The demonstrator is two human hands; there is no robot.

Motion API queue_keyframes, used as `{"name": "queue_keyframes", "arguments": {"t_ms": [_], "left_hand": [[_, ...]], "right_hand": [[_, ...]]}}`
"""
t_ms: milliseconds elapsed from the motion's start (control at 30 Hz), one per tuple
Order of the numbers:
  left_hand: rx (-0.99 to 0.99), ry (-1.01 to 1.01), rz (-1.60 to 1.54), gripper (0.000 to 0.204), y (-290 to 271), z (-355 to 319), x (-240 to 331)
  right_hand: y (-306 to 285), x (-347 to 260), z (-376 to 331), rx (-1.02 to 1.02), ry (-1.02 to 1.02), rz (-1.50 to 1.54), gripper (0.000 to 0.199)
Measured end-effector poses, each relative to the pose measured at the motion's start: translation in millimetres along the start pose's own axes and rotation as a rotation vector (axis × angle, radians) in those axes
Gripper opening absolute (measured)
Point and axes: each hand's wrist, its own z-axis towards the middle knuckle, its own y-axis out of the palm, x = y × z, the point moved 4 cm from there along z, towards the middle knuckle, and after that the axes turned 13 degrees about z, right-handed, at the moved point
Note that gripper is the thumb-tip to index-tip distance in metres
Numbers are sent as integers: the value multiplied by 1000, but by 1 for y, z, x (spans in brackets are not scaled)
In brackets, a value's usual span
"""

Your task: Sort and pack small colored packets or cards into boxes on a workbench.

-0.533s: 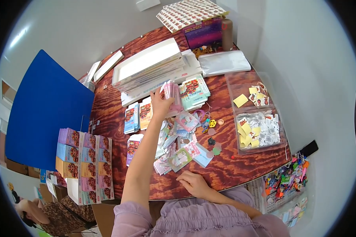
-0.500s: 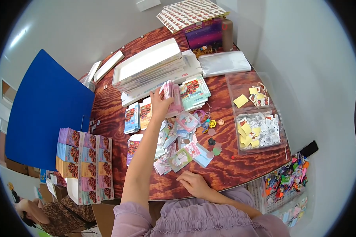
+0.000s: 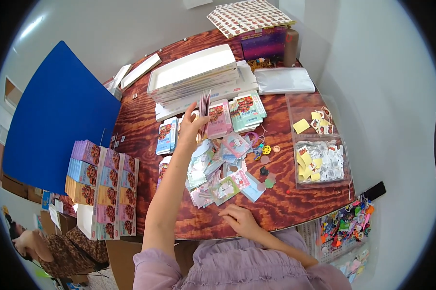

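Note:
My left hand (image 3: 191, 128) reaches far across the table, closed around a small stack of flat pink packets (image 3: 205, 105) standing edge-on. Just right of it lies a pile of pink packets (image 3: 219, 118), and beyond that a pile of mint green ones (image 3: 247, 110). Blue packets (image 3: 166, 135) lie to its left; my hand partly covers some yellow ones. Below the hand, a loose heap of patterned cards and small bags (image 3: 203, 166) spreads out. My right hand (image 3: 240, 220) rests at the near table edge, fingers loosely bent and apart, holding nothing.
White box trays (image 3: 193, 72) stand stacked at the back, beside clear plastic sleeves (image 3: 284, 80). A divided clear tray (image 3: 319, 183) holds stickers and small packets on the right. Filled display boxes (image 3: 109, 193) stand at the left edge; another person (image 3: 70, 246) sits beyond.
My left hand has moved slightly left from the pink pile, and the packets in it have turned edge-on. The pink pile now shows more. My right hand stays put; the view has shifted slightly.

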Motion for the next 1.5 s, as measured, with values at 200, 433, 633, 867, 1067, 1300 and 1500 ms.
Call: {"name": "queue_keyframes", "arguments": {"t_ms": [200,433,633,867,1067,1300,1500], "left_hand": [[-97,45,33,88,0,-38,7],[-122,140,44,83,-1,-97,16],[-70,157,51,83,-5,-143,26],[40,161,-46,82,-52,-205,-1],[127,-69,98,84,-88,-259,-42],[357,39,1157,86,-137,-311,-49],[252,-19,1079,102,-143,-306,-67]], "right_hand": [[-44,-161,38,-187,-158,415,17],[-24,-321,28,-536,-320,1007,16],[20,-302,14,-828,-454,1382,27],[25,-238,9,-596,-353,827,20],[-21,-110,7,-3,80,-20,16],[-30,-26,-25,148,160,-159,15],[-28,-24,-18,138,63,-381,13]]}}
